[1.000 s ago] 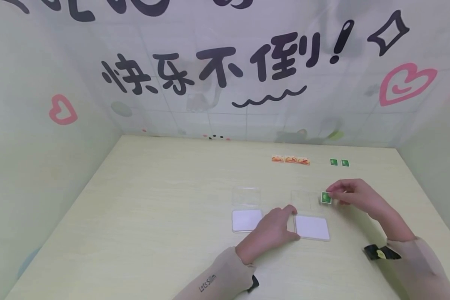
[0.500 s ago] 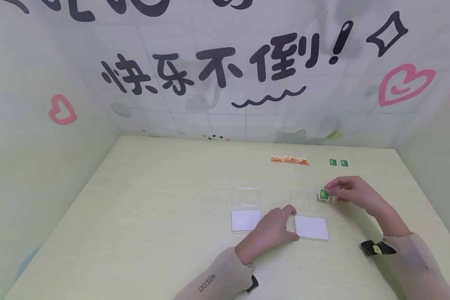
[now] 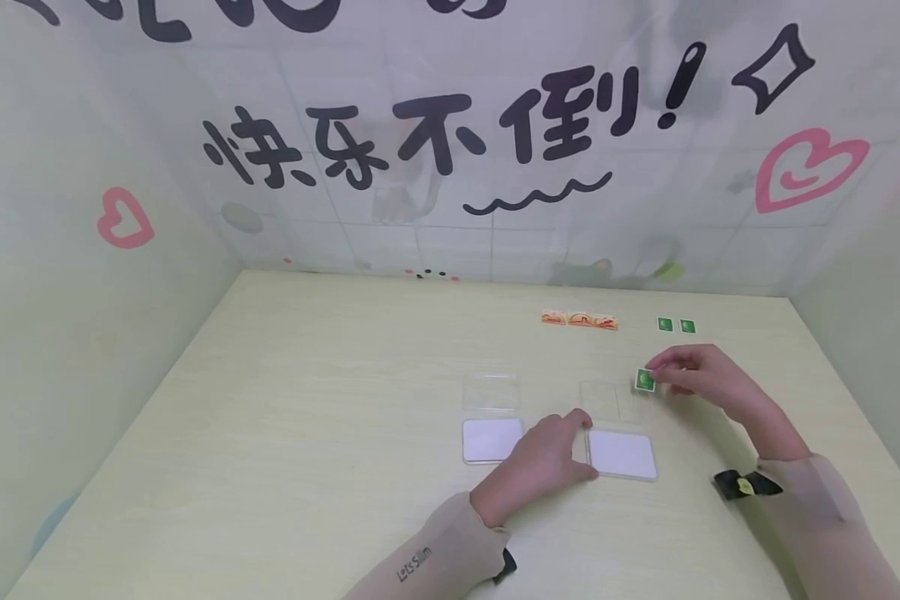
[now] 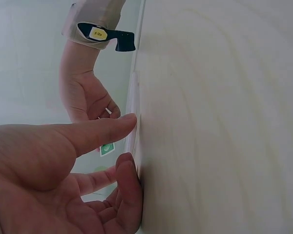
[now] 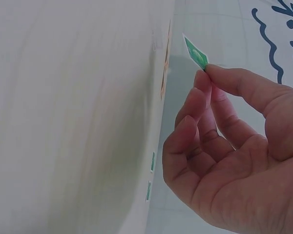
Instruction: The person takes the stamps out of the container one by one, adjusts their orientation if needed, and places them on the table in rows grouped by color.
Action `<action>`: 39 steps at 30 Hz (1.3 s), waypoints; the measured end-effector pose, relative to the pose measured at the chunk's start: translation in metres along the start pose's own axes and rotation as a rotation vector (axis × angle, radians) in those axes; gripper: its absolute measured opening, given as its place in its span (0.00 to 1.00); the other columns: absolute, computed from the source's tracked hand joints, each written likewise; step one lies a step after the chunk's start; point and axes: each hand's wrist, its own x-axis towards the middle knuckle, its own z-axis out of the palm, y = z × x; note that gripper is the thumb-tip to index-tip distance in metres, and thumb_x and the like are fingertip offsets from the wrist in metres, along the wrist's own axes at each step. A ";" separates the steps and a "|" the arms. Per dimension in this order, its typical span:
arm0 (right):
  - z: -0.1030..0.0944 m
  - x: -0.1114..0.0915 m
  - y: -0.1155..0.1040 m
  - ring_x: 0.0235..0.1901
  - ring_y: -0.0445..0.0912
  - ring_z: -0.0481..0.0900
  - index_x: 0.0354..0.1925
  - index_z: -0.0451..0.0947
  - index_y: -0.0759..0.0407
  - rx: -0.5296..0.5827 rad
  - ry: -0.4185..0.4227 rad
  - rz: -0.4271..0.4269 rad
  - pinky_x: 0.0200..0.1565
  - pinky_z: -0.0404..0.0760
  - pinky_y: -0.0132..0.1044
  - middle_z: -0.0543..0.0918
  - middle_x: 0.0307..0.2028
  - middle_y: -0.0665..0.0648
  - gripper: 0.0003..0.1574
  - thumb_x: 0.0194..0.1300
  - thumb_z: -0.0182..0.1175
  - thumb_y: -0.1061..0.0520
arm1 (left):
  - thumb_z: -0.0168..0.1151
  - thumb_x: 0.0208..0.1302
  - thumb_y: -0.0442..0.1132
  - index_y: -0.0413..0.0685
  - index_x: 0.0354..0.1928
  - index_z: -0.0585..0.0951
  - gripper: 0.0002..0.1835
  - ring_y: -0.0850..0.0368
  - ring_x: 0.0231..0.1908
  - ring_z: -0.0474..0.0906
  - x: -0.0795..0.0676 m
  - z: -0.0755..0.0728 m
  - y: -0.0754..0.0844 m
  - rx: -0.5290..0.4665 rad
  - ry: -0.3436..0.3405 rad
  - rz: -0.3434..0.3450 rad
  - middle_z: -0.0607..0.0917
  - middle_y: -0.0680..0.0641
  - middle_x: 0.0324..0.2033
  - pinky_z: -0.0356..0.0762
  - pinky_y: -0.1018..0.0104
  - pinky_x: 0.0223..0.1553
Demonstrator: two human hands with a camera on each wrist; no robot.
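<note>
My right hand (image 3: 708, 382) pinches a small green stamp (image 3: 645, 380) with a white border between thumb and fingertips, above the table. In the right wrist view the stamp (image 5: 196, 52) stands tilted at the fingertips. My left hand (image 3: 542, 454) holds the left end of a flat clear case with a white insert (image 3: 622, 455), index finger at its far corner and thumb at its near corner. Behind that case lies a clear plastic cover (image 3: 600, 402), hard to make out. A second white-filled case (image 3: 492, 440) lies left of the hand, partly covered by it.
Another clear plastic cover (image 3: 491, 392) lies behind the left case. At the back are a row of orange stamps (image 3: 580, 320) and two more green stamps (image 3: 677, 326). Printed curtains (image 3: 435, 167) enclose the table's (image 3: 270, 417) back and sides.
My right hand has moved slightly away from me and to the left with the green stamp, lifting or shifting it. The left hand and both cases have stayed in place.
</note>
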 end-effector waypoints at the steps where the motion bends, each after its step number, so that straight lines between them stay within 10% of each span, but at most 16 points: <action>1: 0.000 0.001 0.000 0.35 0.44 0.80 0.55 0.81 0.74 -0.001 0.001 -0.002 0.40 0.83 0.34 0.88 0.44 0.57 0.18 0.76 0.63 0.59 | 0.79 0.61 0.42 0.53 0.63 0.78 0.30 0.60 0.40 0.76 0.000 0.000 0.000 0.002 0.000 0.001 0.85 0.49 0.45 0.77 0.68 0.42; 39: -0.008 0.025 0.003 0.36 0.46 0.77 0.59 0.80 0.74 -0.055 0.031 0.048 0.38 0.78 0.33 0.86 0.38 0.52 0.23 0.77 0.62 0.56 | 0.79 0.61 0.42 0.52 0.63 0.78 0.30 0.59 0.41 0.77 -0.003 -0.002 0.001 -0.021 0.002 -0.010 0.85 0.48 0.46 0.78 0.66 0.44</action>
